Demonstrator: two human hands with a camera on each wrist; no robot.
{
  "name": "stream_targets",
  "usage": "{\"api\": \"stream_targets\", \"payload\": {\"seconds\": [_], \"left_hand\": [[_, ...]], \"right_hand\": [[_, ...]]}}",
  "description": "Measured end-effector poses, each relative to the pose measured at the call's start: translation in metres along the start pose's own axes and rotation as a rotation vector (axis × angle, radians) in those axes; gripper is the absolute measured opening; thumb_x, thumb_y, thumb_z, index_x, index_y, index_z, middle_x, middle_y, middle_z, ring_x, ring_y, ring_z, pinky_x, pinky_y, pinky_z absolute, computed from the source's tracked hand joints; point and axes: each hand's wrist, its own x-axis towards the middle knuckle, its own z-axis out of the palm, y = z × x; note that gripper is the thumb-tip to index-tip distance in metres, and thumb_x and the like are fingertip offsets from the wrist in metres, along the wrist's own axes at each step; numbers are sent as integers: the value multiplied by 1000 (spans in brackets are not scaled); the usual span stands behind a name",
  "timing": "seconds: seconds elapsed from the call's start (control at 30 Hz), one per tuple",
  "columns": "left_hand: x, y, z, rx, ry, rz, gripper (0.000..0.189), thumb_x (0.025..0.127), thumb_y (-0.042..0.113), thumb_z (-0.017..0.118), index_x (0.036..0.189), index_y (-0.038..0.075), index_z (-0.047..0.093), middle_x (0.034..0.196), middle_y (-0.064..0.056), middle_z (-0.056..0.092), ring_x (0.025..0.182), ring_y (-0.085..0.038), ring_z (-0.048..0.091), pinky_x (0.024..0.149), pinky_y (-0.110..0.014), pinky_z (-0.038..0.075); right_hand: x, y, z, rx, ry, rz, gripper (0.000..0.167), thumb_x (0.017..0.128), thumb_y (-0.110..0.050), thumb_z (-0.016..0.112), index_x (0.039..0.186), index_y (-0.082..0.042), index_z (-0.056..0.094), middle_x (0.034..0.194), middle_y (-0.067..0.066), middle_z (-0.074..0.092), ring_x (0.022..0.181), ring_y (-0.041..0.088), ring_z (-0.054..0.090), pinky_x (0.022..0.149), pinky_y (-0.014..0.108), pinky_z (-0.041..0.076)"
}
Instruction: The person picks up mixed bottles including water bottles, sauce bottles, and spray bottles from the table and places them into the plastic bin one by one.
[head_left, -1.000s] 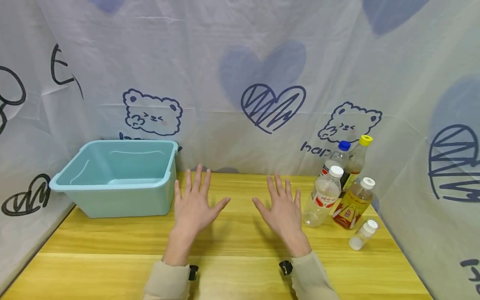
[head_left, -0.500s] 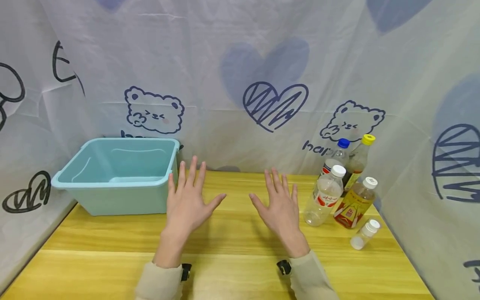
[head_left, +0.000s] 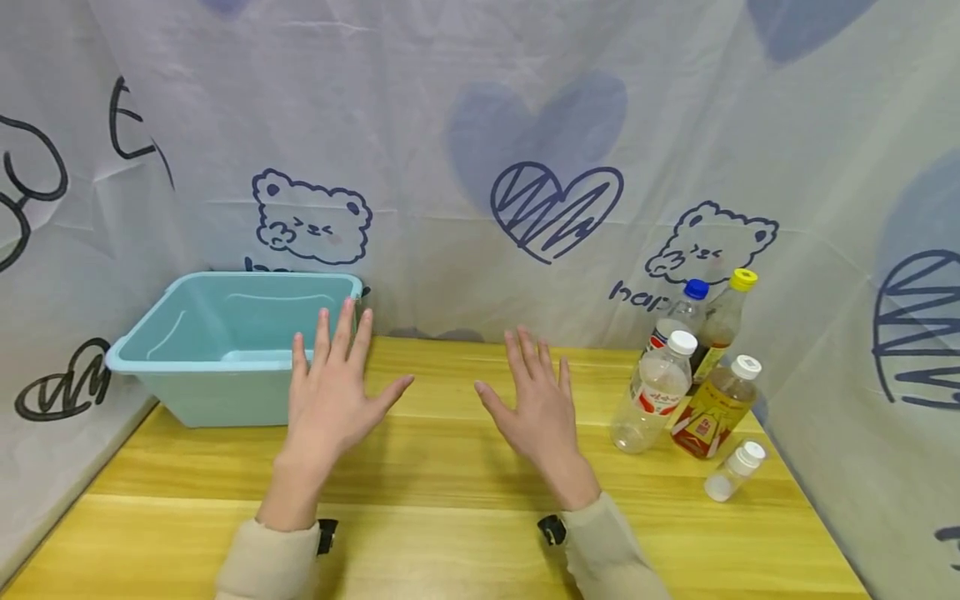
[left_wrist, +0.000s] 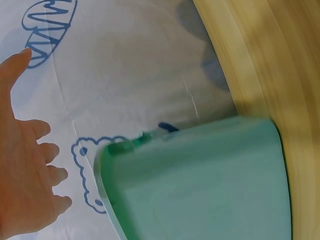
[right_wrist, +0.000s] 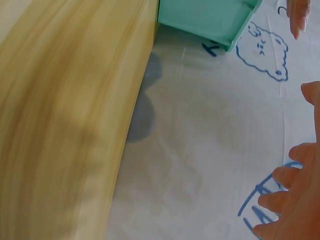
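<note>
My left hand (head_left: 330, 408) is spread above the table, its fingers overlapping the right side of a light blue plastic tub (head_left: 225, 396) in the head view. In the left wrist view the tub (left_wrist: 200, 185) lies beyond the fingers of that hand (left_wrist: 25, 175). My right hand (head_left: 536, 417), fingers extended and holding nothing, hovers over the middle of the table. To its right stand a clear bottle with a white cap (head_left: 652, 396), a bottle of amber liquid (head_left: 712, 412), a blue-capped bottle (head_left: 678, 317) and a yellow-capped bottle (head_left: 723, 321).
A small clear bottle with a white cap (head_left: 735, 471) stands near the right edge of the wooden table (head_left: 450, 542). Behind the table hangs a pale curtain (head_left: 435, 250) printed with bears and hearts; it also covers both sides.
My left hand has moved left, from beside the tub to overlapping its right side. The right hand has shifted slightly left. The bottles and tub stay where they were.
</note>
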Motion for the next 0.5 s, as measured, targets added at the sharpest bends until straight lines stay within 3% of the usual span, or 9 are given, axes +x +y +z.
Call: {"api": "stream_targets", "payload": {"seconds": [0.27, 0.5], "left_hand": [[-1, -30, -16, 29, 16, 9, 101, 96, 72, 53, 169, 16, 10, 175, -5, -6, 160, -35, -8, 127, -60, -10], [-6, -57, -28, 72, 15, 16, 102, 96, 70, 56, 169, 17, 7, 175, -4, -7, 160, -34, -11, 127, -60, -10]], "right_hand": [[12, -22, 7, 23, 3, -76, 83, 102, -61, 50, 167, -18, 24, 173, 5, 20, 159, 35, 18, 127, 65, 8], [24, -43, 12, 13, -29, -126, 82, 103, -62, 47, 168, -23, 18, 174, 3, 18, 159, 33, 17, 126, 67, 13]]}}
